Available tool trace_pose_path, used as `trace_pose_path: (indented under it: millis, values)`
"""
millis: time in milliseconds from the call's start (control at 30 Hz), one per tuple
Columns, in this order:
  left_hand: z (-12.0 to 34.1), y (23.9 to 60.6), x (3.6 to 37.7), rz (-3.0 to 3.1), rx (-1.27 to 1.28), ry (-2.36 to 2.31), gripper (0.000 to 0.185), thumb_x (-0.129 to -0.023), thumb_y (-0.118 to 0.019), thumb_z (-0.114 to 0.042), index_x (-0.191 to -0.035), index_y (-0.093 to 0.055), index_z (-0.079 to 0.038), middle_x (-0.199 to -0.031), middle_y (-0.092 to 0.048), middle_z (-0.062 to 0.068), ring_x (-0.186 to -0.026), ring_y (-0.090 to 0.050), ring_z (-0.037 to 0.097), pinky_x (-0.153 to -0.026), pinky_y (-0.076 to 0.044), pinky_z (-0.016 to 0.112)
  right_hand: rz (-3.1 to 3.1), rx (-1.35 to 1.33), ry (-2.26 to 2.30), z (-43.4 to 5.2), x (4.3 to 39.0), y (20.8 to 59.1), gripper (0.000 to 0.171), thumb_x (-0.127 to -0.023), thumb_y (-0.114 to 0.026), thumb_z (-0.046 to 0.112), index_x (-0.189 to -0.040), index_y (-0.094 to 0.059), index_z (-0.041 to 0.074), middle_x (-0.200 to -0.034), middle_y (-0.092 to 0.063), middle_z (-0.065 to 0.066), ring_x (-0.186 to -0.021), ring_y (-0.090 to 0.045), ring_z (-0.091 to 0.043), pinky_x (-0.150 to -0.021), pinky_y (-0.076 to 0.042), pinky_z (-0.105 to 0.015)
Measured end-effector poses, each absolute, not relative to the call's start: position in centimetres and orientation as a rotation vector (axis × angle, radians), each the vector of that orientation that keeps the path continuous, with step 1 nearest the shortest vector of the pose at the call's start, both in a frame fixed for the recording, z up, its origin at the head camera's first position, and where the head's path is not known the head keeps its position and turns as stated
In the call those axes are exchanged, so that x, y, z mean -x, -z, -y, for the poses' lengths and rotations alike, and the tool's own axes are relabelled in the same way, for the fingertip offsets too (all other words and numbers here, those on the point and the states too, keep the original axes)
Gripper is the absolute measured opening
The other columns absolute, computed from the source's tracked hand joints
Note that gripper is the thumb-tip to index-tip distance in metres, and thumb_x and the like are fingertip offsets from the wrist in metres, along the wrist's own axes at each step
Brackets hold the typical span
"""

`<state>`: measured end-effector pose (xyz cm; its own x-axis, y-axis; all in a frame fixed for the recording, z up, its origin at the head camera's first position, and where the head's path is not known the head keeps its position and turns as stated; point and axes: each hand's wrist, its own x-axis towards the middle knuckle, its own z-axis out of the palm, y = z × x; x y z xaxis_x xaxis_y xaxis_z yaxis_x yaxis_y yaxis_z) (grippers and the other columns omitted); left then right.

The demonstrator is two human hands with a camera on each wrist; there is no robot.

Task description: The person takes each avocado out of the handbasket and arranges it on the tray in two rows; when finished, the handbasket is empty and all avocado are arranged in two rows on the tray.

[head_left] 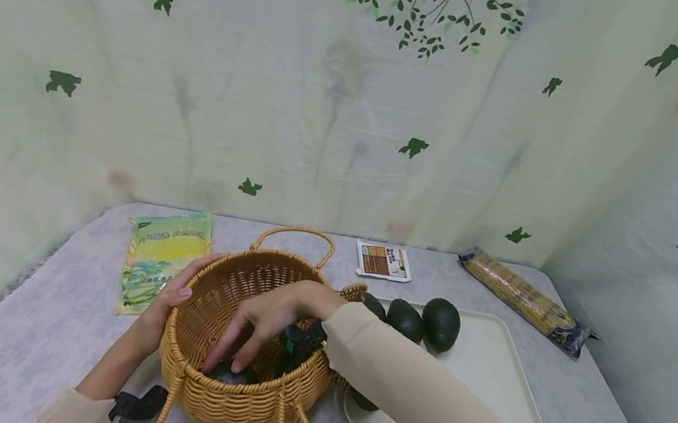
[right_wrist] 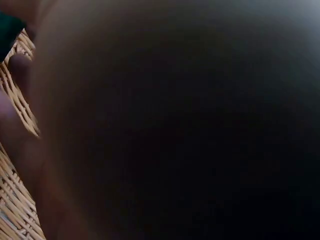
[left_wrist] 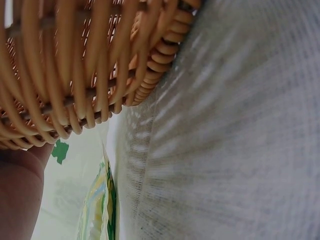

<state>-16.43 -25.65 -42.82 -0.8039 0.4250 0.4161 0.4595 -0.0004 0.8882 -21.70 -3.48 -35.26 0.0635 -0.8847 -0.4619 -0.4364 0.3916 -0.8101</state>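
Note:
A woven wicker basket (head_left: 239, 404) with two handles stands on the grey table. My left hand (head_left: 165, 303) grips its left rim, thumb on the rim. My right hand (head_left: 254, 332) reaches down inside it, and its fingertips hold a dark green avocado (head_left: 228, 373) on the basket floor. The left wrist view shows the basket wall (left_wrist: 75, 75) close up from outside. The right wrist view is almost wholly dark, with a strip of basket weave (right_wrist: 15, 210) at the left edge.
A cream tray (head_left: 496, 379) right of the basket holds three avocados (head_left: 441, 323); another avocado (head_left: 363, 401) peeks out under my right sleeve. A yellow-green packet (head_left: 162, 257), a small white packet (head_left: 384, 261) and a long noodle pack (head_left: 525, 301) lie near the curtain.

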Motion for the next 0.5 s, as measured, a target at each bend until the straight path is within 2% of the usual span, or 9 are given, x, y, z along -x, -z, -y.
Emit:
trace_pose_path:
  millis: [167, 333, 500]
  values:
    - [25.78, 42.97, 16.58, 2.198, 0.993, 1.973, 0.062, -0.102, -0.022, -0.02, -0.161, -0.025, -0.001, -0.157, -0.04, 0.008, -0.14, -0.046, 0.021, -0.106, -0.044, 0.03, -1.62, 1.23, 0.416, 3.33, 21.73, 35.02, 0.044, -0.101, -0.066, 0.018, -0.145, -0.062, 0.016, -0.145, -0.061, 0.012, -0.128, -0.052, 0.009, -0.106, -0.04, -0.014]
    - [25.75, 42.91, 16.56, 2.203, 0.994, 1.982, 0.062, -0.103, -0.022, -0.022, -0.161, -0.024, -0.001, -0.158, -0.039, 0.007, -0.14, -0.046, 0.021, -0.105, -0.046, 0.032, -1.743, 1.24, 0.298, 3.18, 21.88, 34.9, 0.055, -0.098, -0.071, 0.027, -0.15, -0.056, 0.019, -0.146, -0.058, 0.013, -0.128, -0.053, 0.006, -0.105, -0.039, -0.015]
    - [25.66, 42.83, 16.49, 2.197, 1.012, 1.985, 0.062, -0.103, -0.021, -0.022, -0.162, -0.024, -0.002, -0.158, -0.038, 0.01, -0.141, -0.046, 0.023, -0.105, -0.046, 0.033, -1.597, 1.255, 0.412, 3.31, 21.88, 35.12, 0.057, -0.101, -0.067, 0.017, -0.155, -0.049, 0.019, -0.154, -0.051, 0.012, -0.134, -0.047, 0.007, -0.112, -0.036, -0.019]
